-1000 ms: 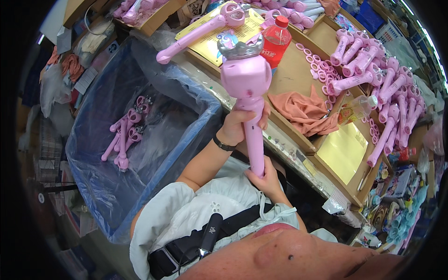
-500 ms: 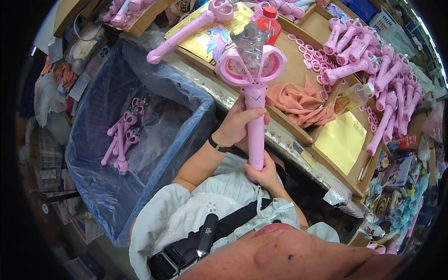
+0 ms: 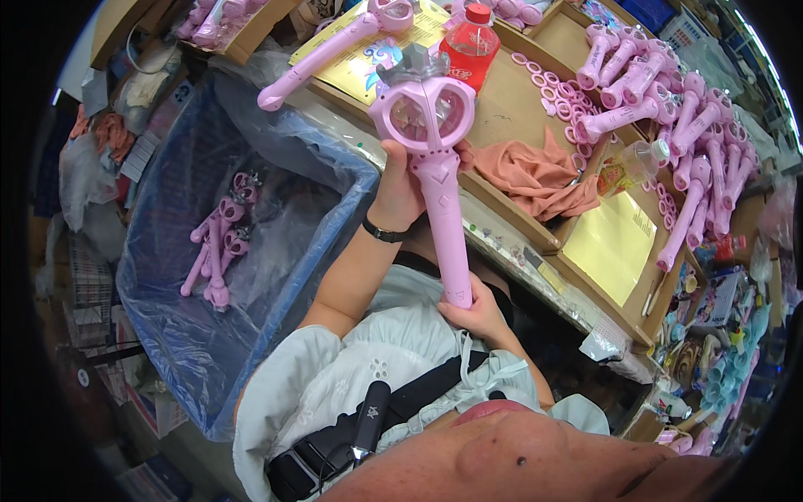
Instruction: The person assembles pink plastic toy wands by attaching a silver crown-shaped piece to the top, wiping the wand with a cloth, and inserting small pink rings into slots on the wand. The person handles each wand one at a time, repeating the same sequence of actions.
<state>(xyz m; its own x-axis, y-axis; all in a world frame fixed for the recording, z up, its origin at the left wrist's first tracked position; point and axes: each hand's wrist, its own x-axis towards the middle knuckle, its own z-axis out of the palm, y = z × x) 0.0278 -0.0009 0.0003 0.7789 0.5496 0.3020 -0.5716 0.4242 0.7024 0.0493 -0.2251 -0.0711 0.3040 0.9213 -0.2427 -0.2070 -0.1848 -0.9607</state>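
Observation:
A pink toy wand (image 3: 444,217) stands almost upright in front of me, with a ringed head, a clear centre and a grey crown on top. Just under that head, my left hand (image 3: 403,191) is closed round it from behind; the thumb shows on the left side and fingertips on the right. My right hand (image 3: 477,311) grips the bottom end of the handle. Beyond the wand's head stands a bottle with red liquid (image 3: 473,48). Another pink wand (image 3: 322,65) lies on the bench at the upper left.
To my left is a blue bin lined with clear plastic (image 3: 318,276), with several wands (image 3: 219,251) inside. On the right, wands (image 3: 711,142) are heaped beside pink rings (image 3: 569,105), an orange cloth (image 3: 535,177), a tilted clear bottle (image 3: 631,167) and a yellow sheet (image 3: 609,251).
The wand has turned about its length, so its ringed head now shows a different side. My left hand has slid up to just below the head; my right hand stays at the handle's end.

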